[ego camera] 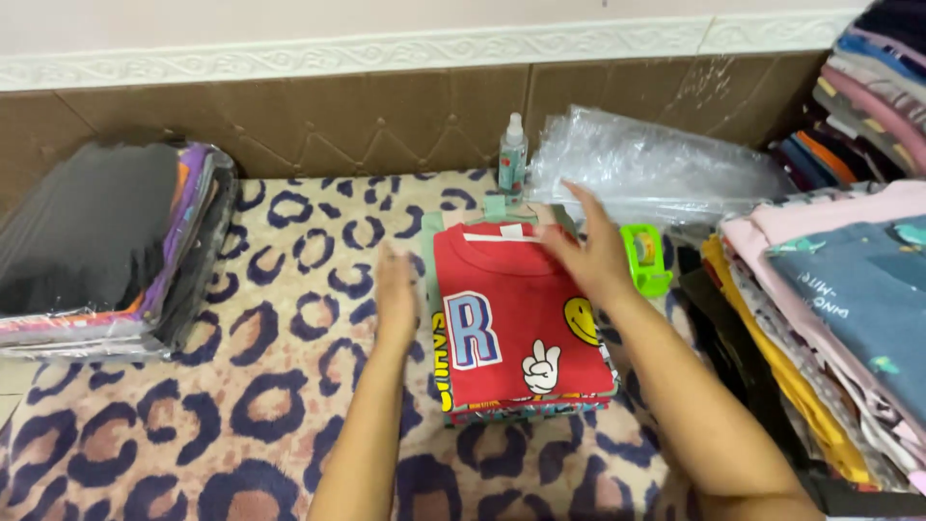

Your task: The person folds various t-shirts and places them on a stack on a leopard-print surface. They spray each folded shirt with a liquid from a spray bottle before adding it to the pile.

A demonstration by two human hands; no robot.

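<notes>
A small stack of folded children's tops lies on a leopard-print cloth (241, 386). The top one is a red sweatshirt (511, 309) with a large letter patch, a smiley face and a hand sign. My left hand (395, 289) is flat against the left side of the stack, fingers together and pointing away. My right hand (588, 253) rests with fingers spread on the upper right corner of the red sweatshirt, near its collar. Neither hand grips anything.
A pile of bagged clothes (106, 251) sits at the left. Clear plastic bags (646, 164) and a spray bottle (513, 154) stand by the brown wall. A green tape dispenser (644, 256) lies right of the stack. Tall piles of folded clothes (849, 289) fill the right side.
</notes>
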